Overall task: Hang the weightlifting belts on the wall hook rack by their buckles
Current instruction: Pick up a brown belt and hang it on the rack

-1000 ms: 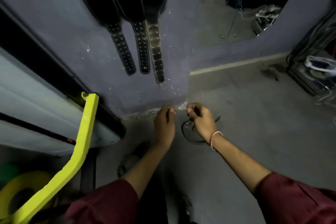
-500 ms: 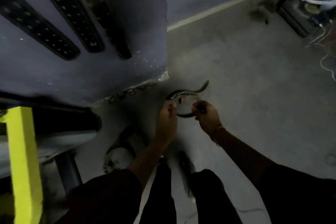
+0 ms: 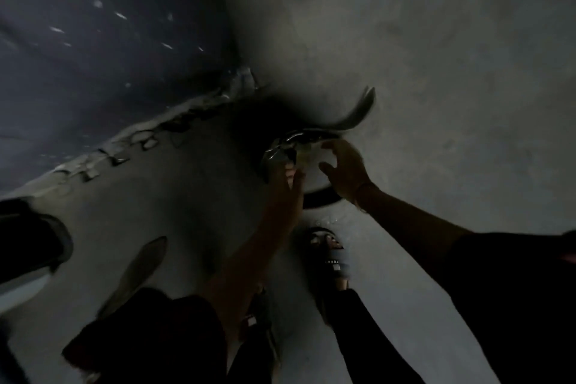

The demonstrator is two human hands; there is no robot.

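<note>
Gripping belt (image 3: pixel 314 134) buckle: L hand (image 3: pixel 285 184); R hand (image 3: pixel 346 170) open beside, by wall (image 3: pixel 109 56) edge

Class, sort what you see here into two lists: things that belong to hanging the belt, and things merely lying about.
Part of the job:
belt coiled on the floor
buckle
left hand at the buckle
right hand, fingers spread

Just lying about:
sandal on a foot
grey wall
concrete floor
</note>
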